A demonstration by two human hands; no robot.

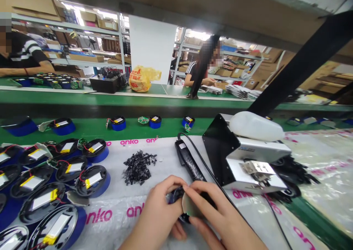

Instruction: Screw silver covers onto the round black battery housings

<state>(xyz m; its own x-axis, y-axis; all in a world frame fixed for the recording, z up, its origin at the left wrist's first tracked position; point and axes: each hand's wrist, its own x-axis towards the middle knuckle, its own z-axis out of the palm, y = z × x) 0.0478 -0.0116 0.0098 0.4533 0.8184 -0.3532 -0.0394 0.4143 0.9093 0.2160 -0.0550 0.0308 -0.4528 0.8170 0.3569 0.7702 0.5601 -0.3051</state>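
In front of me, my left hand (165,202) is closed around a small round housing (173,195), dark and blue, mostly hidden by the fingers. My right hand (217,209) pinches a pale, flat, angular-edged piece (189,206) against that housing; it resembles the circuit boards beside the other housings. Just beyond the hands lies a black corded electric screwdriver (190,163), partly covered by my right hand. A heap of small black pieces (139,167) rests on the wrapped bench surface. To the left stand several blue housings (95,180) with silver-and-yellow batteries and red wires.
A black-and-silver machine (256,169) with a white rounded object (256,126) on top stands at the right. More housings sit along the green belt (171,126) behind. Across it are a yellow plastic bag (143,78) and two people at work. A black post slants at right.
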